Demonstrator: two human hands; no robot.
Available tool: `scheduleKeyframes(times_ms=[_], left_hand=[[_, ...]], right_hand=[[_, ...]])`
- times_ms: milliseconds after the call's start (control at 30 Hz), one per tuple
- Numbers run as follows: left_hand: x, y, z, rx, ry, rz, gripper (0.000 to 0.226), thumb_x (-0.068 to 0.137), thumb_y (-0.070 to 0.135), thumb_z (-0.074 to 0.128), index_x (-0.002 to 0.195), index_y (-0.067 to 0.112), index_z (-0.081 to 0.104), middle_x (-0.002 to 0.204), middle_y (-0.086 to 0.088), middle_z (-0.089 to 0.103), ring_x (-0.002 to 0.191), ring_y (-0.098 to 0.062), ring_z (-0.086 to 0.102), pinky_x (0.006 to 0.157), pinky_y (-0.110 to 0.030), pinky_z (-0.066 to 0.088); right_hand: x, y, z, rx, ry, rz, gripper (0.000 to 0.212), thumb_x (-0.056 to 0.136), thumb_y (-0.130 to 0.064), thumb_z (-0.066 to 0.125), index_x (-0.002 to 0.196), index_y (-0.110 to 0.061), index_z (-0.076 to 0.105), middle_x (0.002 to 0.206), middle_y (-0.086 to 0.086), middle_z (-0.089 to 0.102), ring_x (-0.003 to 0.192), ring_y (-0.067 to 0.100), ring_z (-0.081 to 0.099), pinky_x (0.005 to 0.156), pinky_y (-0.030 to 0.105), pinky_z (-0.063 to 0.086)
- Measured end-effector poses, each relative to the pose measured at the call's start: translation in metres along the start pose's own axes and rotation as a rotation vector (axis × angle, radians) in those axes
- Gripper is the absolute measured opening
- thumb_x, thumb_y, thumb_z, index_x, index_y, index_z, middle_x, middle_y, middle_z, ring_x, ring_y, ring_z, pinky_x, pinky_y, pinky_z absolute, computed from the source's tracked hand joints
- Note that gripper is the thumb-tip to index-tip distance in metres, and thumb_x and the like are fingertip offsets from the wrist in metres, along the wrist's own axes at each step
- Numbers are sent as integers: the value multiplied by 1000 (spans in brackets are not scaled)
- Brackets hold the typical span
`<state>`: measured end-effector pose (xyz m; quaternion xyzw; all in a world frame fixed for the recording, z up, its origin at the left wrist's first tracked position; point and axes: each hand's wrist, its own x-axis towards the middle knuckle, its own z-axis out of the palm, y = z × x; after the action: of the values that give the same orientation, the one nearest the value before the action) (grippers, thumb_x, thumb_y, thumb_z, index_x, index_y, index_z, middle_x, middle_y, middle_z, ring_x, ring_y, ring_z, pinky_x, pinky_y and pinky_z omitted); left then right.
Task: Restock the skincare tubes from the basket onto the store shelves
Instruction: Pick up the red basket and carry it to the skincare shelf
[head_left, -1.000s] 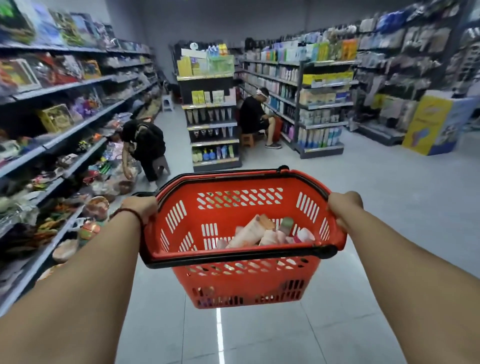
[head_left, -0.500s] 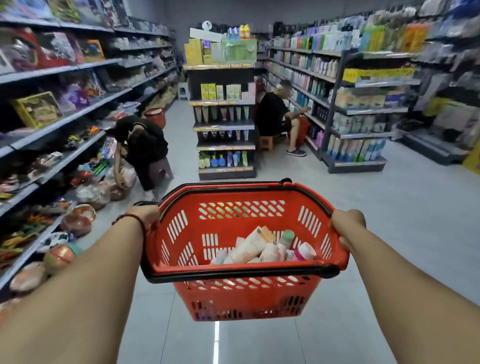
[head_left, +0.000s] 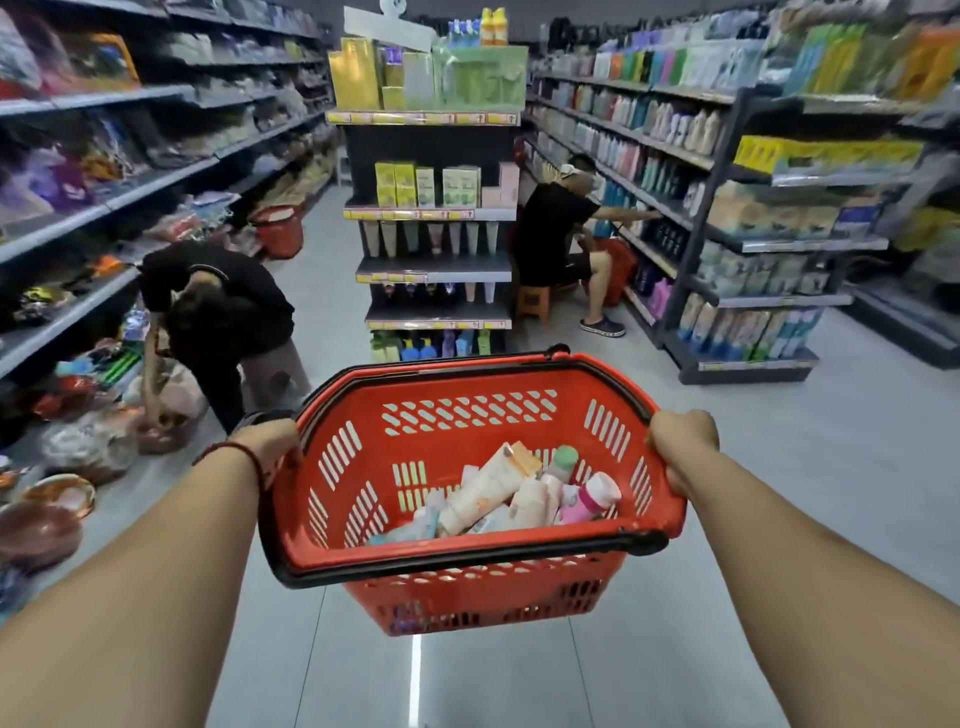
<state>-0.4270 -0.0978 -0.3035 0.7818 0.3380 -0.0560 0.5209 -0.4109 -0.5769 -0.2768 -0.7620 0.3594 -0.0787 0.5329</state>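
Observation:
A red plastic basket with black handles hangs in front of me above the floor. My left hand grips its left rim and my right hand grips its right rim. Inside lie several skincare tubes, cream, peach and pink, heaped toward the right of the basket floor. Straight ahead stands an end-cap shelf unit with upright tubes on its middle tiers and boxed products above.
A person in black bends over goods on the floor at the left shelves. Another person sits on a low stool, reaching into the right shelving. A second red basket stands in the left aisle. Grey floor lies ahead between them.
The view has advanced down the aisle: the end-cap shelf unit and both people are nearer and larger. Both hands keep the same hold on the basket.

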Motion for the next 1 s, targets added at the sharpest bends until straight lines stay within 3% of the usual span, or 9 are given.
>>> scheduleKeyframes(times_ms=[100,267,333,400,533,633,867,933,1000], left_hand=[[61,53,8,-32,-11,-43,51,55,-3,51,104,-6,61,97,-39,65,87,-57,66,77,-68,53],[172,155,20,40,25,-42,9,74,-6,55,82,-3,56,95,-27,62,84,-40,63,82,-47,55],[225,186,28,68,12,-26,20,87,-4,54,70,4,50,88,-20,54,71,-31,55,70,-31,49],[276,209,40,57,62,-35,9,73,-3,60,73,0,52,81,-26,54,70,-36,57,71,-39,48],[403,209,70,-21,113,-126,25,52,0,63,76,-4,58,82,-33,62,71,-42,62,73,-51,60],[484,205,94,-166,212,-249,53,31,2,53,82,-6,66,94,-34,67,82,-51,67,76,-67,57],[594,249,128,-346,281,-387,38,53,-1,50,88,-6,64,85,-23,61,62,-34,56,61,-39,51],[650,252,129,-296,241,-376,44,54,-1,54,96,-9,67,93,-24,64,73,-34,61,70,-45,54],[717,250,134,-225,149,-313,44,77,-2,57,119,-13,62,110,-26,64,95,-38,64,86,-48,53]], right_hand=[[51,-39,70,-18,-14,15,32,66,-10,53,94,3,62,85,21,67,73,39,67,74,51,61],[138,-108,169,-14,-18,65,24,71,-6,56,90,5,64,84,21,67,72,36,66,67,41,58],[181,-127,210,-14,-2,59,25,69,-5,57,89,7,65,87,23,69,78,39,66,72,46,58],[228,-144,255,-31,-10,58,25,67,-6,57,87,7,66,86,23,69,78,39,66,74,46,58],[331,-178,354,-59,-93,40,31,61,-10,56,88,3,66,89,22,71,81,41,68,79,51,60],[386,-203,418,-106,-137,42,21,65,-11,57,81,1,63,88,20,71,81,39,68,80,50,60],[458,-261,546,-202,-139,32,8,69,-2,61,64,-3,55,72,16,64,78,37,68,77,47,58],[474,-269,584,-211,-114,26,8,70,-1,61,63,-3,56,66,14,60,76,36,67,76,46,58],[490,-264,617,-204,-106,64,6,69,-2,60,63,-3,58,64,13,61,74,36,67,75,48,59]])
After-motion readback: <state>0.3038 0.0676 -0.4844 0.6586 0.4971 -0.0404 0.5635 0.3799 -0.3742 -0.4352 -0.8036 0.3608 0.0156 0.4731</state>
